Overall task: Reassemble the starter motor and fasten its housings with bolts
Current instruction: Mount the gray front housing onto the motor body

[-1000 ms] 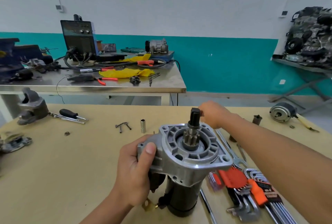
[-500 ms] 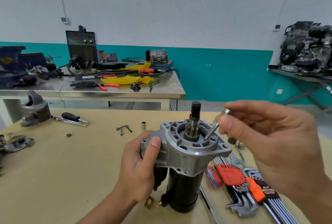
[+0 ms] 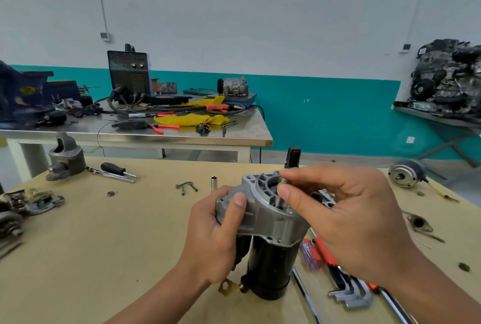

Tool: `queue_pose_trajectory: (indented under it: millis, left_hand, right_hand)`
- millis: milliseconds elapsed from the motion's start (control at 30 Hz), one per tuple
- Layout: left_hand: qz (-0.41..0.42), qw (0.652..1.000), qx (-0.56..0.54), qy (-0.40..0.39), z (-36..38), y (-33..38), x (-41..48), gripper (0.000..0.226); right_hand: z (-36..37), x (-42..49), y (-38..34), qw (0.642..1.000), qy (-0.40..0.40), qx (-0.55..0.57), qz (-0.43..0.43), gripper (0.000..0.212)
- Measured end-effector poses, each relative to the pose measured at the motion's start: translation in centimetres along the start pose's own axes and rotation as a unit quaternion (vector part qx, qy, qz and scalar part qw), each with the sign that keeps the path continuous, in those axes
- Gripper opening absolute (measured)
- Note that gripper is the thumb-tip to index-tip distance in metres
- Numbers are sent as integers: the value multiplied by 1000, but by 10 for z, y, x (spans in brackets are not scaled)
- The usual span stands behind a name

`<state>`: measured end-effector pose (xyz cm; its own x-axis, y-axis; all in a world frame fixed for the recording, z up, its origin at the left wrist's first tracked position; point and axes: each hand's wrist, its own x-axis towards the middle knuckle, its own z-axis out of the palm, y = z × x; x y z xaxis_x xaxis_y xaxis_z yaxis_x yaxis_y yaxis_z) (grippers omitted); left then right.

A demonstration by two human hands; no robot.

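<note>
The tabletop [image 3: 104,245] carries the motor [image 3: 270,266], which stands upright near the front middle. The right hand [image 3: 346,219] hangs over its grey housing [image 3: 263,217], and the left hand [image 3: 216,240] grips the housing's left side. Hex keys [image 3: 351,295] lie just right of the motor. The right thumb and forefinger pinch a bolt [image 3: 283,180], mostly hidden, at the housing's rim.

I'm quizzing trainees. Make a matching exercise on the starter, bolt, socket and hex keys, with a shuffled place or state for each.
1 starter
2 bolt
3 socket
4 hex keys

A upright on the table
B pinched by the right hand
C gripped by the left hand
D lying flat, near right

Pairs: 1-C, 2-B, 3-A, 4-D
</note>
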<state>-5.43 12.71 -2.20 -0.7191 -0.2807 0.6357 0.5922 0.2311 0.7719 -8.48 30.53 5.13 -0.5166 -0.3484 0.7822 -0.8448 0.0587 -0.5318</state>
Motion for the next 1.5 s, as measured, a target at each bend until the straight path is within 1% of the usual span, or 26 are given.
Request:
queue_pose_trajectory:
  millis: [233,333,433,567,667,733,867,1033,1133,1300,1500]
  left_hand:
    - [6,1000,11,-6,0,1,0,40]
    - [2,1000,17,-25,-1,1,0,40]
    - [-12,999,13,-49,-5,2,0,37]
    - [-43,990,5,-133,-16,5,5,43]
    - [-82,973,-7,-215,-26,13,14,47]
    - [-93,965,-10,-246,-30,17,18,40]
    - [-109,965,-14,-239,-32,19,19,38]
    - [-118,965,-6,-232,-31,19,17,41]
    - [-121,965,3,-233,-32,20,17,50]
    - [-119,965,-11,-234,-35,19,17,54]
    - [-115,965,-14,-234,-34,21,16,53]
  right_hand:
    - [0,1,-3,999,0,-20,-30,21]
    - [-3,3,-3,998,-5,-49,-43,29]
    - [-5,0,-2,999,-4,-32,-32,27]
    - [-5,-2,0,1000,-14,-11,-19,27]
    - [-3,-1,0,997,-37,-57,-40,23]
    - [0,-1,0,992,-52,-91,-68,18]
    - [0,-2,2,989,-66,-100,-92,14]
    - [-3,-4,4,988,-89,-93,-87,13]
    - [-6,-5,6,984,-119,-97,-88,17]
    - [-11,-7,10,978,-151,-111,-88,27]
    - [-8,-8,7,976,-162,-134,-61,26]
